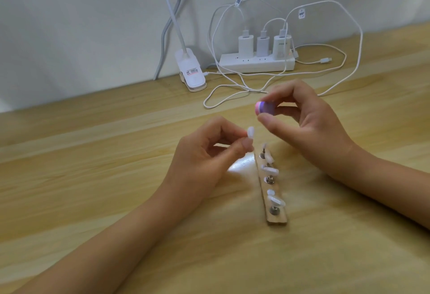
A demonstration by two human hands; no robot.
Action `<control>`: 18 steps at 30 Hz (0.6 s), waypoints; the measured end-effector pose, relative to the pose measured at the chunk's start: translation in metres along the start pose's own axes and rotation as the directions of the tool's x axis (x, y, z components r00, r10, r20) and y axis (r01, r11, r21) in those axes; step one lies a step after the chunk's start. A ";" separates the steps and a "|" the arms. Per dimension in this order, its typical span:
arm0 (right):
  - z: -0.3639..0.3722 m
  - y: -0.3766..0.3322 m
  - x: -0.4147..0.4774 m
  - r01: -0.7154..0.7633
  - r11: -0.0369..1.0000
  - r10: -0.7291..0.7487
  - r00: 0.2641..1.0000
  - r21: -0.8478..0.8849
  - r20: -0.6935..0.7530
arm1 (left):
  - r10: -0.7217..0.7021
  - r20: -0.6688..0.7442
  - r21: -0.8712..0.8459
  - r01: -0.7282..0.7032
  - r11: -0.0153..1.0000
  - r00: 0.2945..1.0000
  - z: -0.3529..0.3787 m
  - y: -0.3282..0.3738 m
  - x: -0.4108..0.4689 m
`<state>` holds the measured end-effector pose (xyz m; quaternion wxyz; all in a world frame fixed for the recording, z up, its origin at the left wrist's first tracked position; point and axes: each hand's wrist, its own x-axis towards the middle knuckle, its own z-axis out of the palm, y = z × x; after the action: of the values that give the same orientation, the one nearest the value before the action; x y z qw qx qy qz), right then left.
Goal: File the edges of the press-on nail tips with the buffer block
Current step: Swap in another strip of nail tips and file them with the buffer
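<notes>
The left grip (204, 154) is closed to a pinch: thumb and forefinger hold one pale, translucent nail tip (250, 132) by its lower end, so that most of the tip stands clear above the fingertips. The other fingers are curled loosely into the palm.

The right grip (309, 126) is likewise closed on its thing. It holds the buffer block (264, 107) between the thumb below and the fingers above. The block's pink end and purple band poke out toward the left. Block and held tip are near one another but apart, the block being higher and a little to the right.

Both grips hang in the air over the far end of a wooden strip (278, 218), which lies flat on the counter (93, 177) and runs from near the person away toward the wall. The left grip is just to the left of that far end, the right grip above and to the right of it. Along the strip stand small metal studs (274, 210), and several more nail tips (271, 171) sit on it; how each is fixed is too small to tell.

Well beyond the strip, against the white wall (69, 26), lies a white power strip (256, 64) with three chargers (263, 44) plugged in. Their white cables (232, 84) loop over the counter between it and the wooden strip. To the left of the power strip a white clip lamp (189, 72) is clamped at the counter's far edge.
</notes>
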<state>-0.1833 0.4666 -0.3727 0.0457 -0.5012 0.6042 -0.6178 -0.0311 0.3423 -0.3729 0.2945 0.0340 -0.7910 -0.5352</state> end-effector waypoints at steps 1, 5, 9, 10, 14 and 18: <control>-0.002 0.000 0.001 -0.053 0.997 0.055 0.998 0.052 -0.022 | 0.096 0.034 0.056 -0.098 0.994 0.995 0.000 0.004 -0.002; -0.009 0.001 0.005 -0.159 0.976 0.171 0.983 0.149 -0.071 | 0.284 0.168 0.226 -0.318 0.921 0.944 -0.003 0.014 -0.006; -0.007 0.002 0.007 -0.205 0.968 0.210 0.978 0.144 -0.017 | 0.109 0.334 0.210 -0.187 0.960 0.936 -0.008 0.008 -0.005; -0.006 0.002 0.007 -0.213 0.966 0.215 0.977 0.143 0.004 | 0.074 0.379 0.200 -0.160 0.967 0.922 -0.008 0.005 -0.005; -0.004 0.003 0.007 -0.238 0.964 0.235 0.971 0.123 0.039 | 0.016 0.472 0.174 -0.111 0.978 0.881 -0.004 -0.001 -0.003; -0.004 0.003 0.007 -0.255 0.960 0.251 0.967 0.117 0.052 | -0.005 0.510 0.186 -0.105 0.977 0.860 -0.007 -0.002 -0.002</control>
<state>-0.1906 0.4642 -0.3702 0.1661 -0.4274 0.6232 -0.6336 -0.0263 0.3368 -0.3738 0.0844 -0.0982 -0.8925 -0.4320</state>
